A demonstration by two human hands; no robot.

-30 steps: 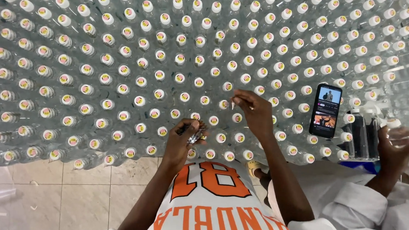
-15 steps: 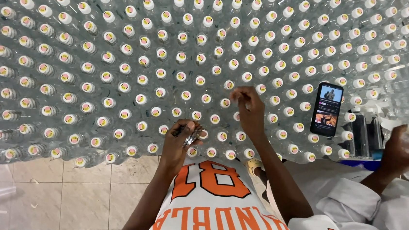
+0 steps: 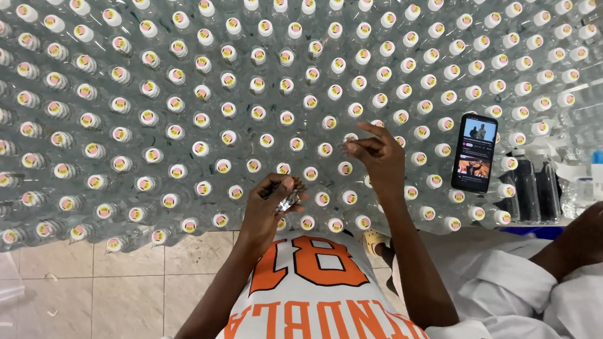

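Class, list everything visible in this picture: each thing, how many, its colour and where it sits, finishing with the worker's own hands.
Bottles: too many to count, clear with white caps, packed upright across the upper view.
Phone: one, black, screen lit, propped among bottles at right.
Dark bottles: a few, beside the phone.
Floor tiles: beige, lower left.
Co-worker's hand: one, white sleeve, far right.
Jersey: one, white with orange print, bottom centre.
Left hand: holds small shiny pieces, kind unclear.
Right hand: fingers pinched over the caps.
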